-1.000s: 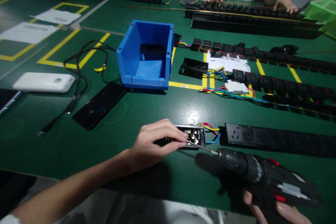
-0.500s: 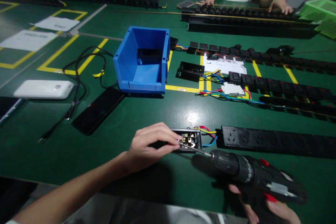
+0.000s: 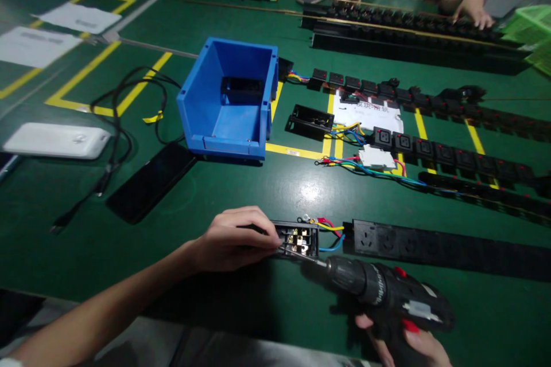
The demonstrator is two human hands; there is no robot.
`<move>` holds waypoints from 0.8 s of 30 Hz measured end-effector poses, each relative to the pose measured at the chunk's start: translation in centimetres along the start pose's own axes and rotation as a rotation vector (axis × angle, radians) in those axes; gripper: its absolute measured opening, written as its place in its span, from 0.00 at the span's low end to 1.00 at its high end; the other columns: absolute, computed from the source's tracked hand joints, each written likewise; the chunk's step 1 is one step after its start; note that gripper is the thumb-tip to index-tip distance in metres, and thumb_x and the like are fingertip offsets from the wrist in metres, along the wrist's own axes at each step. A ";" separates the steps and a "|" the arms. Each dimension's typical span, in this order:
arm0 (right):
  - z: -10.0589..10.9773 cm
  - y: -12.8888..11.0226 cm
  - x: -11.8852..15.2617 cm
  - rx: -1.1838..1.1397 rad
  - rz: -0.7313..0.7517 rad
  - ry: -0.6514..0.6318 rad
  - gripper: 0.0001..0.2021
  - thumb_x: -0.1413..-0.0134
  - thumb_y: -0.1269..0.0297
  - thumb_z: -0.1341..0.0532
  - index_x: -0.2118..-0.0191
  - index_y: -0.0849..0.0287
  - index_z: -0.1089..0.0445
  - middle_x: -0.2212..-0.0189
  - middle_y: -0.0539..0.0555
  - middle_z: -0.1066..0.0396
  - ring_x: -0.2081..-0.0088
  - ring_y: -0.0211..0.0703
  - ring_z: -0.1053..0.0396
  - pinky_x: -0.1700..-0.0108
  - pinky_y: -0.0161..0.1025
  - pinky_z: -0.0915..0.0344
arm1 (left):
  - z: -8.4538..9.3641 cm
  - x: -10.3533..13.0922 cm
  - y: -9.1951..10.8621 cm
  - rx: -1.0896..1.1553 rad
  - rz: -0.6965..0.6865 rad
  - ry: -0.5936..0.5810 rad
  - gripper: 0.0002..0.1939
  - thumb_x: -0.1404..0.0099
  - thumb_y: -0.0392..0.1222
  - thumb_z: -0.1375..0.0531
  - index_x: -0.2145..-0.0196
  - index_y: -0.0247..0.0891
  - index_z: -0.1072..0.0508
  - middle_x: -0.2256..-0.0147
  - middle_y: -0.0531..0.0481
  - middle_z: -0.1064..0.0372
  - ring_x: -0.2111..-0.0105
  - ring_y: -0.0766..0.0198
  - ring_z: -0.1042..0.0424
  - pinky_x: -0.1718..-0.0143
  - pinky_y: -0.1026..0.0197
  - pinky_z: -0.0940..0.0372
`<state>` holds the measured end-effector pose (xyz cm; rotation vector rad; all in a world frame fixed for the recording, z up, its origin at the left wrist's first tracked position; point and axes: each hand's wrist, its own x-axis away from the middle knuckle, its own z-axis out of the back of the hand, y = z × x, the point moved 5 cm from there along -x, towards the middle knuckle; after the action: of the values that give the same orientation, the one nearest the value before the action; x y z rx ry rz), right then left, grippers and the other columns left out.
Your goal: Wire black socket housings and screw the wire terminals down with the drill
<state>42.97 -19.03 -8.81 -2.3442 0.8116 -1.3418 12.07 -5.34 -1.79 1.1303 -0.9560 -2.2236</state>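
My left hand [image 3: 239,239] has its fingers pinched together at the left part of a small black terminal box [image 3: 297,241]; what the fingertips hold there is too small to make out. Brass-coloured terminals show inside the box. My right hand [image 3: 400,339] grips a black power drill [image 3: 387,292] by its handle. The drill's long thin bit [image 3: 307,259] points left, its tip close to my left fingertips. Red, yellow and blue wires [image 3: 332,231] run between the box and a long black socket strip [image 3: 430,243] on the right.
A blue bin [image 3: 232,132] with a black part inside stands beyond my left hand. A black phone [image 3: 150,183], cables and a white device [image 3: 55,140] lie left. Socket strips [image 3: 443,152] lie at right. Across the table are a person's hands [image 3: 473,10] by black rails.
The view has shifted and tilted slightly. My left hand, the box and the drill appear further left in the picture; their arrangement is nearly the same.
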 end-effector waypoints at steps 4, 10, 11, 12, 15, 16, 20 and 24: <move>0.2 -0.8 -0.8 -0.089 0.017 0.031 0.26 0.54 0.45 0.36 0.60 0.66 0.26 0.76 0.55 0.30 0.85 0.29 0.46 0.72 0.32 0.46 | -0.1 0.1 -0.5 0.005 -0.028 0.024 0.18 0.41 0.28 0.36 0.53 0.39 0.27 0.66 0.47 0.24 0.66 0.65 0.26 0.64 0.63 0.30; -0.3 -0.6 -1.0 -0.036 0.021 -0.112 0.27 0.51 0.45 0.39 0.62 0.70 0.27 0.87 0.51 0.40 0.83 0.30 0.50 0.69 0.33 0.48 | -0.8 0.3 0.0 -0.025 -0.067 0.070 0.12 0.39 0.27 0.38 0.58 0.36 0.25 0.63 0.43 0.24 0.62 0.63 0.25 0.61 0.61 0.29; -0.3 -0.5 -0.9 0.002 0.034 -0.133 0.28 0.51 0.44 0.39 0.63 0.71 0.27 0.87 0.51 0.41 0.83 0.31 0.49 0.69 0.33 0.49 | -0.9 0.4 0.0 -0.018 -0.047 0.081 0.11 0.39 0.27 0.39 0.59 0.35 0.25 0.63 0.43 0.24 0.62 0.63 0.25 0.61 0.61 0.30; -0.3 -0.5 -0.8 0.030 0.053 -0.143 0.29 0.51 0.44 0.39 0.63 0.72 0.27 0.88 0.51 0.42 0.82 0.31 0.49 0.69 0.33 0.50 | -1.1 0.5 0.0 -0.019 -0.026 0.091 0.11 0.39 0.27 0.39 0.59 0.35 0.25 0.64 0.44 0.24 0.63 0.63 0.25 0.61 0.61 0.30; -0.1 -0.5 -0.7 0.047 0.120 -0.137 0.27 0.50 0.44 0.40 0.63 0.71 0.27 0.88 0.51 0.42 0.81 0.32 0.48 0.70 0.33 0.50 | -1.2 0.9 0.1 -0.092 0.043 0.126 0.09 0.38 0.29 0.39 0.59 0.34 0.26 0.65 0.45 0.26 0.64 0.63 0.27 0.62 0.60 0.31; 0.0 -0.6 -0.7 0.036 0.144 -0.129 0.26 0.49 0.45 0.41 0.63 0.70 0.27 0.88 0.51 0.42 0.82 0.32 0.48 0.70 0.34 0.49 | -1.2 1.0 0.1 -0.133 0.077 0.127 0.08 0.37 0.31 0.40 0.59 0.34 0.27 0.65 0.45 0.26 0.63 0.63 0.28 0.61 0.59 0.32; 0.2 -1.1 -0.9 -0.086 0.265 -0.046 0.22 0.51 0.50 0.40 0.57 0.65 0.29 0.79 0.52 0.34 0.85 0.27 0.53 0.73 0.34 0.47 | -0.4 0.9 0.4 -0.278 0.183 0.086 0.10 0.33 0.33 0.46 0.56 0.35 0.29 0.61 0.44 0.29 0.59 0.61 0.31 0.56 0.55 0.34; 0.4 -1.0 -1.0 -0.128 0.291 0.007 0.23 0.51 0.51 0.40 0.54 0.63 0.30 0.72 0.55 0.30 0.87 0.24 0.55 0.75 0.33 0.48 | 0.6 0.2 0.5 -0.383 0.290 -0.061 0.11 0.31 0.34 0.50 0.54 0.37 0.31 0.54 0.43 0.34 0.53 0.58 0.34 0.49 0.53 0.38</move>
<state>43.18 -17.62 -9.19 -2.2058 1.2193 -1.2065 11.56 -5.59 -1.27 0.7073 -0.6314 -2.0918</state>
